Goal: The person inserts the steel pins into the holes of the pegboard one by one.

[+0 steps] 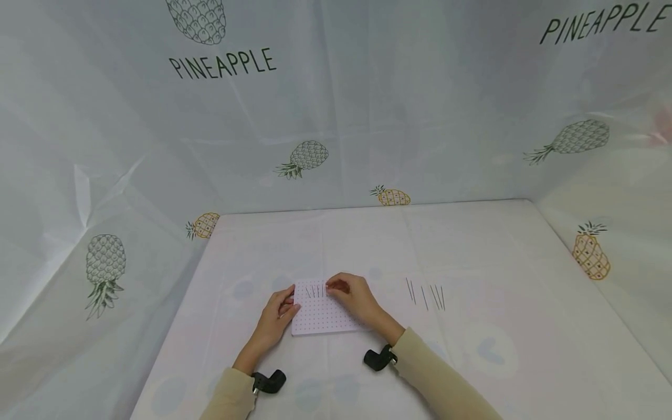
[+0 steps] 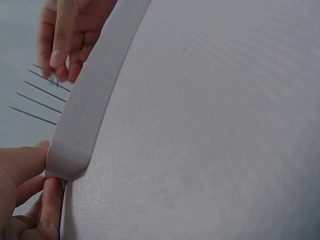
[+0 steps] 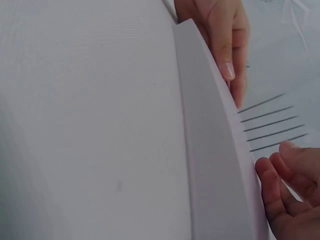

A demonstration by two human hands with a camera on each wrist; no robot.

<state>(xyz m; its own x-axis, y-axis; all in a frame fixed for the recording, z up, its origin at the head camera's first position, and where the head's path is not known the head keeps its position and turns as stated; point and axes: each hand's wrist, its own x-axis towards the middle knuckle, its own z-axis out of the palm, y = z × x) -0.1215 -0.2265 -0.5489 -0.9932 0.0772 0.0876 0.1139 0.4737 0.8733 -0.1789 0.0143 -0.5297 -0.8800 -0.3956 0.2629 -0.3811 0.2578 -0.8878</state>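
Note:
A white board dotted with rows of small holes (image 1: 322, 315) lies on the table. Several thin dark sticks (image 2: 38, 116) stand in a row from its far part, leaning slightly. My left hand (image 1: 275, 315) holds the board's left side, and in the left wrist view its thumb and fingers (image 2: 51, 202) grip the corner. Over the board's far right part, my right hand (image 1: 357, 297) is at the rightmost stick (image 3: 270, 145), its fingers curled and pinching it. In the right wrist view the fingertips (image 3: 287, 146) are right against that stick.
More thin dark sticks (image 1: 424, 296) lie spread on the white-covered table (image 1: 472, 245), right of the board. Black wrist cameras (image 1: 379, 357) sit at both cuffs. A pineapple-print sheet (image 1: 357, 116) hangs behind the table and along its sides.

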